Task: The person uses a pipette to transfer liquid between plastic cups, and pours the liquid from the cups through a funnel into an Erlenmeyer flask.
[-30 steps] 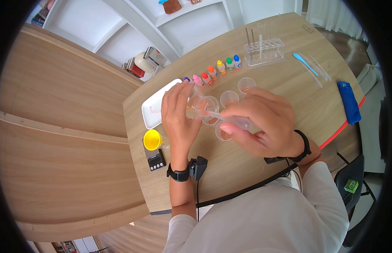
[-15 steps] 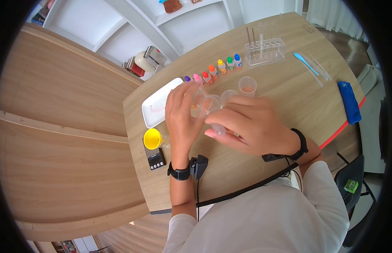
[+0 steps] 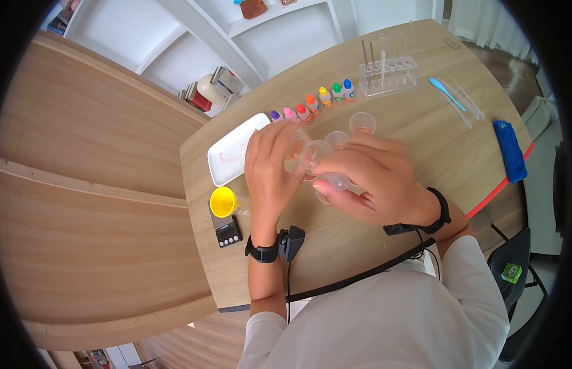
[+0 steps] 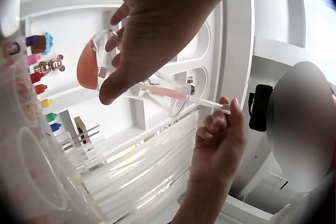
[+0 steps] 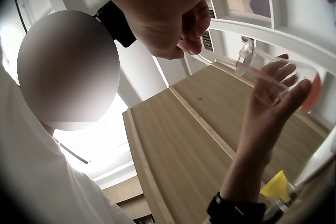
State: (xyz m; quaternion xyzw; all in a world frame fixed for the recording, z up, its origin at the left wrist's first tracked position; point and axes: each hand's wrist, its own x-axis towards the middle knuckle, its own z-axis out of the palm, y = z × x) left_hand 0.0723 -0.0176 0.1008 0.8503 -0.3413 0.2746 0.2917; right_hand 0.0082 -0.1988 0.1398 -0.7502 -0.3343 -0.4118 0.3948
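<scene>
My left hand (image 3: 270,163) grips a clear conical flask (image 4: 88,65) with orange-red liquid in its base, tilted with its mouth toward my right hand (image 3: 378,175). Between thumb and fingers, that right hand pinches the bulb of a clear plastic dropper (image 3: 337,182). The dropper's stem runs through the flask's mouth, and pinkish liquid shows along it in the left wrist view. Below the hands stand several clear plastic cups, among them a far cup (image 3: 362,123) and a nearer cup (image 3: 336,139), partly hidden by the right hand.
A white tray (image 3: 219,165) lies left, near a yellow cup (image 3: 222,202) and a black scale (image 3: 228,235). Behind the hands runs a row of colour bottles (image 3: 313,103). A test tube rack (image 3: 389,78), a blue spatula (image 3: 446,93) and a blue pouch (image 3: 509,150) sit right.
My right hand has moved left toward the flask with the dropper, then slightly back right. The left hand has shifted a little to the right with the flask.
</scene>
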